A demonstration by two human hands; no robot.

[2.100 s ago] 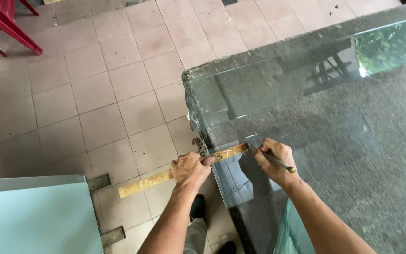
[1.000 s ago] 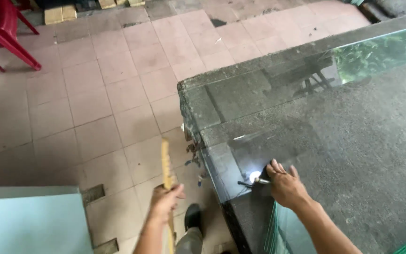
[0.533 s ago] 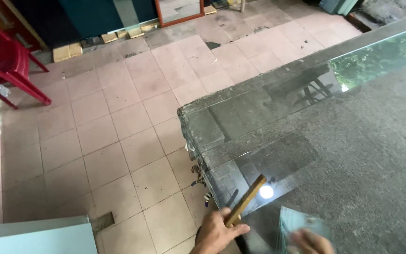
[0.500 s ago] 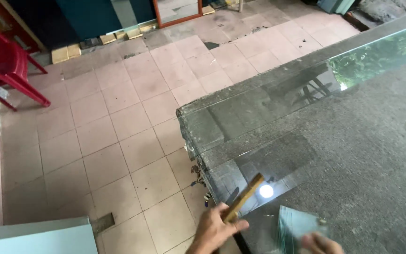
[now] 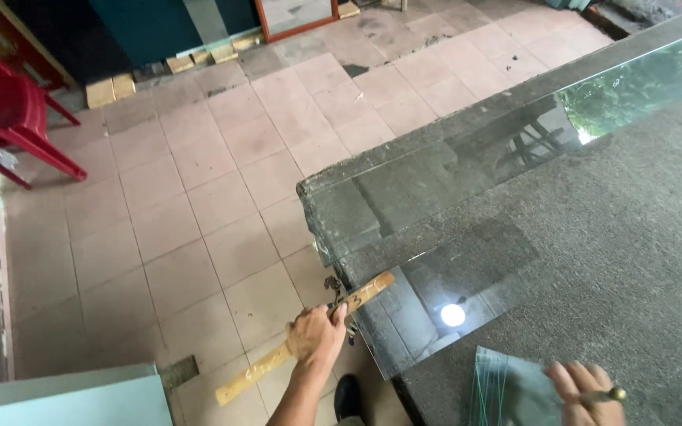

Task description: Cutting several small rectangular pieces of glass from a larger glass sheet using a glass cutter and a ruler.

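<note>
Near the bottom of the view, at about six o'clock, the left hand was closed in a fist around the middle of a long wooden ruler, fingers wrapped tight about the stick. That ruler lay tilted, one end low toward seven o'clock over the tiled floor, the other end pointing toward one o'clock and reaching just over the near corner of the glass sheet. Glass covered a rough grey worktable that filled the frame from three to five o'clock. At five o'clock the right hand rested on the table beside a small pane of greenish glass, its fingers curled and pinching a thin brass-tipped tool. A bright spot of reflected light lay on the sheet between the two hands. Far off at ten o'clock stood a red plastic chair.
</note>
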